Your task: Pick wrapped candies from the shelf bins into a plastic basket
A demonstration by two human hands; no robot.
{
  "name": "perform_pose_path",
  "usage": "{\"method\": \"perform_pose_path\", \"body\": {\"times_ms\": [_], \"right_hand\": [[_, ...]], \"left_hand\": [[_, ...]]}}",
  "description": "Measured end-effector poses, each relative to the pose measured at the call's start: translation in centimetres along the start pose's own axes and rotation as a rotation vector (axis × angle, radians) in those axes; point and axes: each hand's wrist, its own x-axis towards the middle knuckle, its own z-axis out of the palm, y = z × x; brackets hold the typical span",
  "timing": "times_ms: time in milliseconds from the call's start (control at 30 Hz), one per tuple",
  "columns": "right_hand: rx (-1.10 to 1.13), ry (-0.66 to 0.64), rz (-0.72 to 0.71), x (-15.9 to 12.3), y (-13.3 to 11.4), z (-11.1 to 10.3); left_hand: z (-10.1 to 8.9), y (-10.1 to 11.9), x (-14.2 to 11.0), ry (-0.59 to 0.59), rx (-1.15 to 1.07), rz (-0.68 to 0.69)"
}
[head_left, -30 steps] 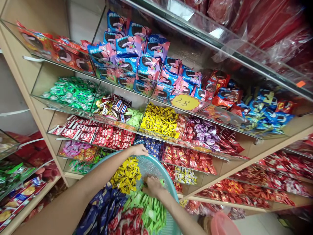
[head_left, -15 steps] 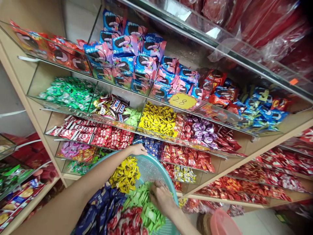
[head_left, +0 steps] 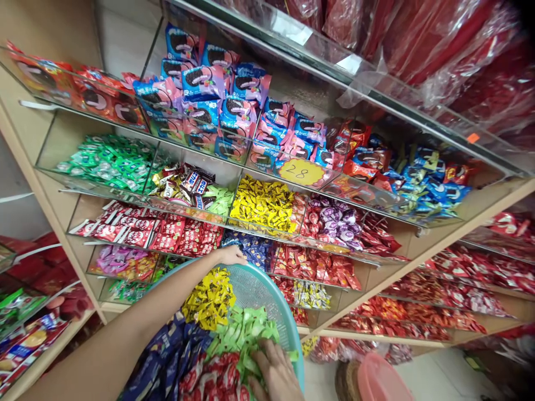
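My left hand (head_left: pixel 229 255) grips the far rim of a teal plastic basket (head_left: pixel 261 289) held against my body. The basket holds piles of yellow candies (head_left: pixel 209 298), light green candies (head_left: pixel 242 334), dark blue packets (head_left: pixel 167 356) and red packets (head_left: pixel 209 379). My right hand (head_left: pixel 276 376) lies on the green candies at the basket's near right side, fingers curled down into the pile. What the fingers hold, if anything, is hidden.
A wooden shelf unit with clear acrylic bins fills the view: cookie packs (head_left: pixel 217 106) on top, green sweets (head_left: pixel 108 161), yellow sweets (head_left: pixel 261 203), purple sweets (head_left: pixel 334 220) and red wafers (head_left: pixel 134 231). A yellow tag marked 28 (head_left: pixel 300 171). A pink round object (head_left: pixel 382 381) sits low right.
My right hand has drawn back toward me across the green candies, from the basket's middle to its near right edge. The left hand stays on the rim.
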Motion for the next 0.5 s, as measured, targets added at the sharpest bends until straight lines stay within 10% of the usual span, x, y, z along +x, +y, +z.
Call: {"method": "perform_pose_path", "body": {"times_ms": [500], "right_hand": [[-0.033, 0.365, -0.017, -1.2, 0.3, 1.0]], "left_hand": [[-0.7, 2.1, -1.9, 0.080, 0.137, -0.053]]}}
